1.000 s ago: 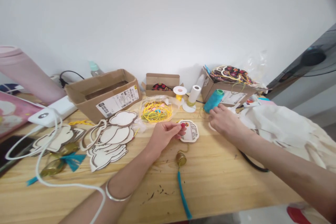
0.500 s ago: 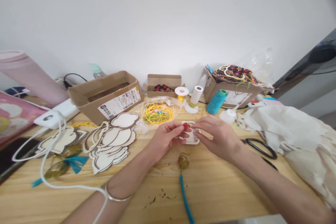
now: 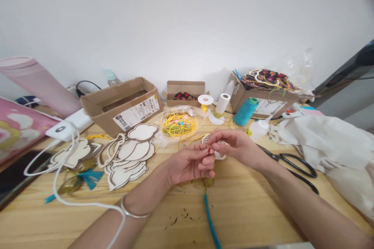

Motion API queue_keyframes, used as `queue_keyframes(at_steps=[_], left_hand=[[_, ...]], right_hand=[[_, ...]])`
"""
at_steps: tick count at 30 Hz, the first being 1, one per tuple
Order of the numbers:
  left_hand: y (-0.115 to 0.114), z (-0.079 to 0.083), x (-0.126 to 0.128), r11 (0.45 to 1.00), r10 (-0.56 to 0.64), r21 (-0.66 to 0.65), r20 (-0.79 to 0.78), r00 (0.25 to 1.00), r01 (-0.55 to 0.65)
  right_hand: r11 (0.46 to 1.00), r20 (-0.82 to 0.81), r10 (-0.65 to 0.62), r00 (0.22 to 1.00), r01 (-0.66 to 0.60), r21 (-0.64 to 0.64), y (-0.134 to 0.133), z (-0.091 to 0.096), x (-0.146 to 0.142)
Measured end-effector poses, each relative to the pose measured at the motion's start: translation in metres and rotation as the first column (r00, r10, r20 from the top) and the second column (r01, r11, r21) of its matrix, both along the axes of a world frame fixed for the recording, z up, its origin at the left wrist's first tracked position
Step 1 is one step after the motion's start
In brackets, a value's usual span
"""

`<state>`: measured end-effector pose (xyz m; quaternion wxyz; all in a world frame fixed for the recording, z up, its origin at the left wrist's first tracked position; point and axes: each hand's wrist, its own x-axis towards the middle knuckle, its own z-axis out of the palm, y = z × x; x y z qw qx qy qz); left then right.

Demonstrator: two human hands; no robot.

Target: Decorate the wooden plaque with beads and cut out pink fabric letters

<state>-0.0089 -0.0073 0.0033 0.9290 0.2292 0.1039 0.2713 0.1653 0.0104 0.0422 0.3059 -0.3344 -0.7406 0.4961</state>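
My left hand (image 3: pixel 191 165) and my right hand (image 3: pixel 238 148) meet above the table, fingertips pinched together. Between them a small red bead-like piece (image 3: pixel 210 150) shows, mostly covered by the fingers. Behind the hands lies a pale wooden cutout with a lattice pattern (image 3: pixel 220 156), partly hidden. Just below my left hand a small brass bell (image 3: pixel 208 182) rests on the table, its top covered by my fingers. A teal ribbon (image 3: pixel 209 216) runs from the bell toward the near edge. Yellow cord (image 3: pixel 191 140) trails close behind the fingers.
Wooden cloud cutouts (image 3: pixel 136 151), more bells (image 3: pixel 70 184) and a white cable (image 3: pixel 87 204) lie left. Behind stand cardboard boxes (image 3: pixel 125 105), a plastic bag of yellow cords (image 3: pixel 179 124) and a teal thread cone (image 3: pixel 246 111). Black scissors (image 3: pixel 295 165) and white cloth (image 3: pixel 318 136) are right.
Both hands have come closer together and slightly nearer to me, covering more of the red piece and part of the bell. The view has shifted a little; the glue-like white bottle shows more.
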Motion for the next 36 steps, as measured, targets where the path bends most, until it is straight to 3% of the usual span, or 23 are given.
queue_keyframes(at_steps=[8,14,16,18,20,22,24,25,27,28,31,36], left_hand=[[0.001,-0.005,0.001,0.995,-0.091,-0.028,0.025,0.996,0.092],[0.001,-0.002,-0.001,0.997,-0.075,-0.018,-0.053,0.996,0.074],[0.003,0.000,-0.001,0.999,-0.036,0.025,-0.151,0.988,0.040],[0.006,0.001,-0.002,0.986,0.123,0.148,-0.299,0.946,-0.081],[0.010,0.001,-0.002,0.896,0.404,0.367,-0.446,0.799,-0.248],[0.013,-0.002,-0.002,0.718,0.669,0.630,-0.506,0.544,-0.296],[0.014,-0.005,-0.001,0.520,0.826,0.839,-0.445,0.345,-0.161],[0.014,-0.007,0.000,0.431,0.866,0.900,-0.393,0.308,-0.064],[0.012,-0.009,0.002,0.301,0.888,0.948,-0.317,0.332,0.101],[0.011,-0.010,0.003,0.266,0.880,0.951,-0.307,0.362,0.160],[0.008,-0.008,0.004,0.225,0.848,0.934,-0.328,0.417,0.276],[0.009,-0.007,0.002,0.174,0.835,0.919,-0.328,0.442,0.353]], right_hand=[[0.993,0.021,0.069,0.997,-0.067,-0.099,0.002,0.005,0.002],[0.981,0.002,-0.010,1.000,0.010,-0.196,0.000,0.002,0.003],[0.971,0.028,-0.073,0.997,0.078,-0.227,0.001,0.002,0.004],[0.968,0.128,-0.153,0.980,0.175,-0.181,0.003,0.001,0.007],[0.966,0.321,-0.230,0.919,0.256,-0.039,0.007,0.000,0.009],[0.959,0.538,-0.278,0.796,0.263,0.107,0.012,-0.001,0.010],[0.963,0.689,-0.267,0.674,0.209,0.169,0.016,-0.002,0.008],[0.968,0.733,-0.249,0.633,0.179,0.175,0.017,-0.002,0.006],[0.975,0.779,-0.223,0.586,0.133,0.179,0.021,-0.003,0.003],[0.976,0.791,-0.217,0.571,0.117,0.183,0.022,-0.003,0.001],[0.978,0.825,-0.206,0.527,0.083,0.191,0.027,-0.004,-0.002],[0.977,0.859,-0.207,0.469,0.053,0.206,0.032,-0.006,-0.004]])
